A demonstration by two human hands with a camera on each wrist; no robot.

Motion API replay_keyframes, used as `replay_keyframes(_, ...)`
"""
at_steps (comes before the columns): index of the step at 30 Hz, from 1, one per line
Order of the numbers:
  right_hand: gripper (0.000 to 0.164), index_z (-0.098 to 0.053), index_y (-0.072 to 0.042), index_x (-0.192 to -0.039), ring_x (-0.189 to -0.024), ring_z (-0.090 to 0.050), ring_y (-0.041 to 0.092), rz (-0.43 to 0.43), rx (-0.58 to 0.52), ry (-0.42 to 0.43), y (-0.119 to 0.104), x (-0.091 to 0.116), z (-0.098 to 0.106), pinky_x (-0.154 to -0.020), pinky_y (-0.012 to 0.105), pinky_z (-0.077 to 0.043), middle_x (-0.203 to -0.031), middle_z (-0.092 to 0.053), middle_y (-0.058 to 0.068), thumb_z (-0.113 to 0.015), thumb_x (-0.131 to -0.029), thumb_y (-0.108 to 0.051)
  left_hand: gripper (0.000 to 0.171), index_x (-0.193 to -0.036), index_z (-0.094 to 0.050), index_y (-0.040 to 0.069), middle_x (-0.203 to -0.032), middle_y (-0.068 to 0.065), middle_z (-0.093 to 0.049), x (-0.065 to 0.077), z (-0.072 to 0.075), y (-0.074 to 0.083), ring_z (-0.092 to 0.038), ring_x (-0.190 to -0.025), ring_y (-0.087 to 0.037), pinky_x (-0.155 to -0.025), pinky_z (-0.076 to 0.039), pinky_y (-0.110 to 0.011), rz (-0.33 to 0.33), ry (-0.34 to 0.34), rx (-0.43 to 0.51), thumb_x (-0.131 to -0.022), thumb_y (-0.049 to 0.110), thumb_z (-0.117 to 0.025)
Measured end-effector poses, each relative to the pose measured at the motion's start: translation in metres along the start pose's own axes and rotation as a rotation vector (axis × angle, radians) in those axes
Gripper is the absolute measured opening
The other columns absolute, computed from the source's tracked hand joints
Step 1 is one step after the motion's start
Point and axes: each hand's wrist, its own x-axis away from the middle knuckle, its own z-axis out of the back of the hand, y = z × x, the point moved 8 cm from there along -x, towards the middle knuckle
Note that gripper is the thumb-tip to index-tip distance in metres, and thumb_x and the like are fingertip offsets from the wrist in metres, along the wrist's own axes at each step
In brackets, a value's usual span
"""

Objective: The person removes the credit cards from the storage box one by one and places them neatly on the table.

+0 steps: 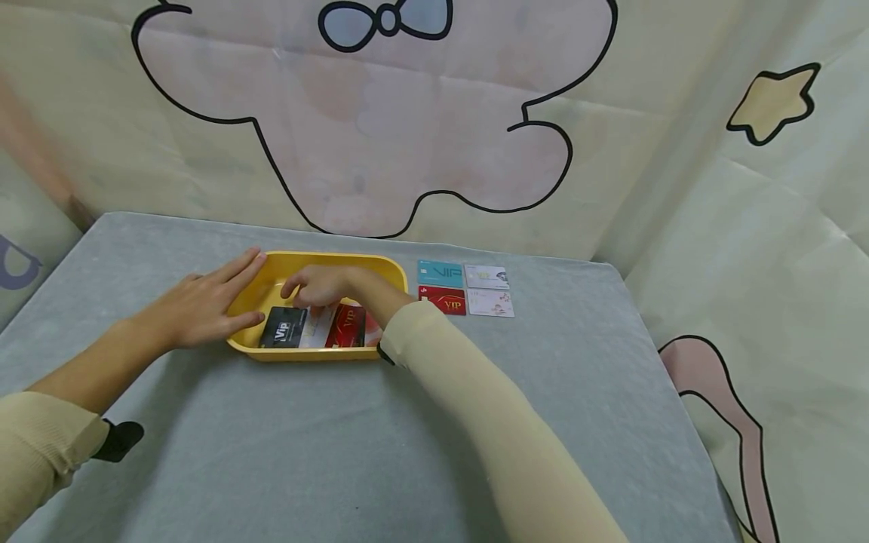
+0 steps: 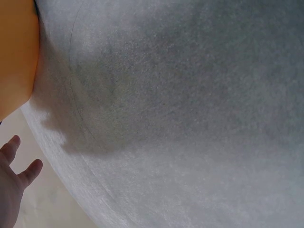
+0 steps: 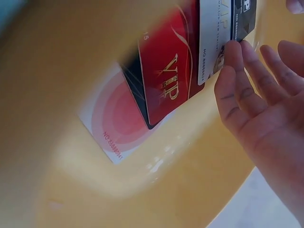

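Observation:
A yellow tray (image 1: 333, 259) holds an overlapping row of cards: a black VIP card (image 1: 281, 329), a white card (image 1: 316, 330), a red VIP card (image 3: 166, 71) over a dark one, and a white card with pink rings (image 3: 118, 116). Inside the tray, my right hand (image 1: 324, 286) has its fingertips right at the edge of the white and black cards, fingers slightly bent and thumb apart. My left hand (image 1: 204, 308) rests against the tray's left rim with fingers extended; the left wrist view catches only the tray's orange-looking side and part of a hand.
Right of the tray, cards lie in two rows: a teal VIP card (image 1: 440, 274) and a white card (image 1: 486, 277) behind, a red VIP card (image 1: 443, 299) and a pale patterned card (image 1: 491, 303) in front. Grey cloth (image 1: 305, 452) covers the table; a printed curtain (image 1: 679, 188) hangs behind.

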Motion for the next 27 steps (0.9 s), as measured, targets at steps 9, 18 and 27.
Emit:
replay_keyframes(9,0.043,-0.052,0.002,-0.140,-0.104,-0.056,0.020,0.063,0.064,0.047,-0.005,0.008,0.007,-0.090,0.026,-0.051,-0.131,-0.058,0.012,-0.049,-0.097,-0.003,0.092,-0.159,-0.008,0.004,-0.165,-0.019,-0.011,0.000,0.000,0.001,-0.041,-0.136,-0.048,-0.095,-0.039,-0.071,-0.005,0.010,0.000,-0.095,0.048,-0.057)
replay_keyframes(18,0.041,-0.058,-0.002,-0.135,-0.067,-0.051,0.013,0.104,0.164,0.106,-0.014,0.009,0.009,-0.061,0.019,-0.045,-0.080,-0.055,0.004,-0.055,-0.095,0.001,0.091,-0.159,-0.010,0.003,-0.165,-0.020,-0.013,0.001,0.002,0.002,-0.043,-0.133,-0.048,-0.093,-0.040,-0.070,-0.017,0.023,-0.001,-0.096,0.048,-0.057)
replay_keyframes(27,0.043,-0.059,-0.004,-0.134,-0.065,-0.048,0.012,0.126,0.246,0.189,-0.022,0.011,0.009,-0.057,0.019,-0.043,-0.089,-0.056,0.005,-0.057,-0.093,0.006,0.090,-0.159,-0.013,0.003,-0.164,-0.020,-0.015,0.001,0.003,0.001,-0.046,-0.131,-0.048,-0.092,-0.041,-0.070,-0.033,0.047,0.000,-0.095,0.047,-0.058)
